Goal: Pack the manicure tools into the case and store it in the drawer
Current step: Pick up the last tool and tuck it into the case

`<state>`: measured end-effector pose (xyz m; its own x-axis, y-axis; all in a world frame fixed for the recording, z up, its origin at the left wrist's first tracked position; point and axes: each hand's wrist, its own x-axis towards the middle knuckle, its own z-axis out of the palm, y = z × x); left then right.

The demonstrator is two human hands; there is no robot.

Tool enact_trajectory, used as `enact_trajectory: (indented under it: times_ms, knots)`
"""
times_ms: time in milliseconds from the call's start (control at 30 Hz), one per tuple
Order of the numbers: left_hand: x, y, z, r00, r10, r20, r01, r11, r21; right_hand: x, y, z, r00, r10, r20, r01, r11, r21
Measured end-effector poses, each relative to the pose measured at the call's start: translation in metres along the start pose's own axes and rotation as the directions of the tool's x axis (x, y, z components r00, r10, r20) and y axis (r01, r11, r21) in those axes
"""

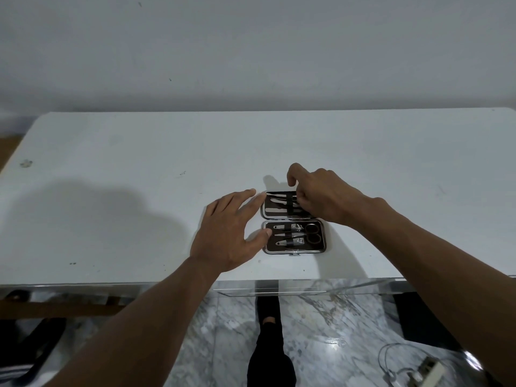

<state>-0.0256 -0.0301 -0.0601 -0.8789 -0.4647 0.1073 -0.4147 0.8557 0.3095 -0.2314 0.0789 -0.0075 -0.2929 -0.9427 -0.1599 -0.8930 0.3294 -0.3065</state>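
White table [111,191] is filling the view, with a grey wall behind it. The left hand [226,233] is lying spread out, fingertips touching the left side of the small dark case [324,238]. The case is sitting open near the table's front edge, showing shiny clippers [289,243] and scissors [311,234] in its near half. The right hand [321,196] is curling over the far half, pinching a thin metal tool [276,202].

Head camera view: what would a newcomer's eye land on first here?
The open brown manicure case with shiny metal tools, lying near the white table's front edge. The right hand pinches the slim tools in its far half, while the open left hand touches its left side.
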Motion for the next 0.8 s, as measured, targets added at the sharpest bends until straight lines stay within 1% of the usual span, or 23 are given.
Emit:
enact_trajectory:
  times_ms: [133,233,433,600,733,800]
  knots:
    - [0.0,0.0,-0.001,1.0,-0.001,-0.004,0.001,1.0,-0.003,-0.003,0.0,-0.001,1.0,-0.003,-0.008,0.003,0.999,0.034]
    - [0.0,0.0,0.0,1.0,0.003,-0.002,-0.003,1.0,0.001,-0.008,0.002,-0.003,0.999,0.004,-0.037,-0.004,1.0,0.014]
    - [0.0,0.0,0.0,1.0,0.004,-0.006,-0.004,1.0,0.004,-0.015,0.006,-0.002,0.997,0.076,-0.027,-0.075,0.996,0.044]
    - [0.0,0.0,-0.001,1.0,0.007,-0.002,-0.007,1.0,-0.003,-0.011,0.0,0.0,0.997,0.068,-0.046,-0.066,0.996,0.06]
    - [0.001,0.0,-0.003,1.0,0.014,-0.005,-0.014,1.0,-0.013,-0.011,-0.001,-0.003,0.994,0.11,-0.024,-0.107,0.99,0.091]
    - [0.001,-0.001,-0.003,1.0,0.019,-0.005,-0.019,1.0,-0.02,-0.015,-0.002,-0.005,0.989,0.141,-0.044,-0.136,0.985,0.106]
